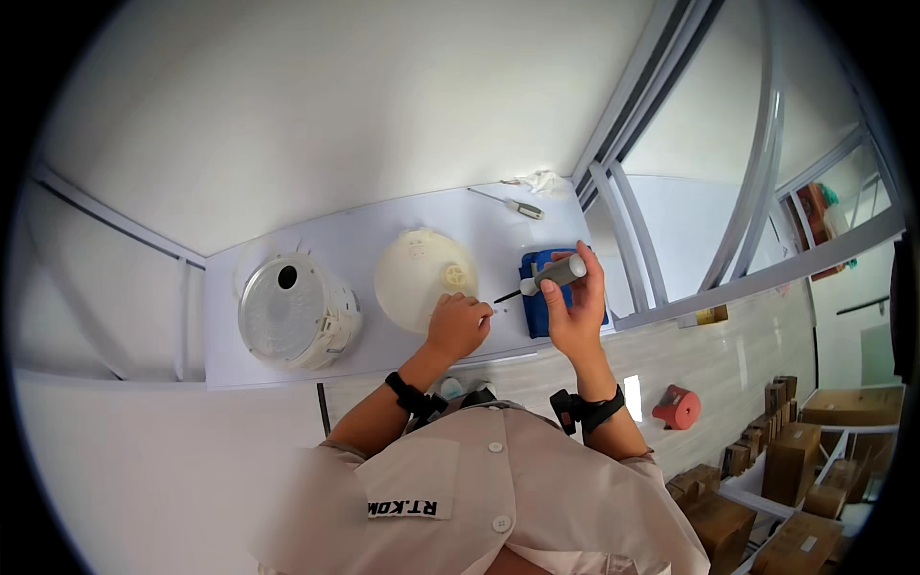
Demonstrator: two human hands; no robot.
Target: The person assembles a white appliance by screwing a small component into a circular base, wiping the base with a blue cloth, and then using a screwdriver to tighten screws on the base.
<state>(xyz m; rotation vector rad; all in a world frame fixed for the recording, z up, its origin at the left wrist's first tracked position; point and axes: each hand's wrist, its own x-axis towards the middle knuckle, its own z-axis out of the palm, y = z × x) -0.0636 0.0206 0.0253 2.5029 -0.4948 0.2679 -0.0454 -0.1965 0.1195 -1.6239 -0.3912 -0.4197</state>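
My right hand (580, 321) grips a screwdriver (558, 275) by its grey handle, its dark shaft pointing left and slightly down. Close to the screwdriver's tip is my left hand (458, 328), fingers curled together; whatever they may hold is hidden. A few tiny dark bits lie on the white table (374, 359) by that tip, too small to name. Just beyond my left hand sits a round cream plastic cover (407, 280) with a small ribbed disc (456, 276) on it. A blue case or pouch (539, 316) lies under and behind my right hand.
At the left stands a white cylindrical machine part (335, 331) with a pale round top and dark hole. Another screwdriver (522, 208) and crumpled white material (546, 183) lie at the back. Grey frame bars (623, 225) rise at right. A red roll (678, 408) and cardboard boxes (793, 462) stand beyond.
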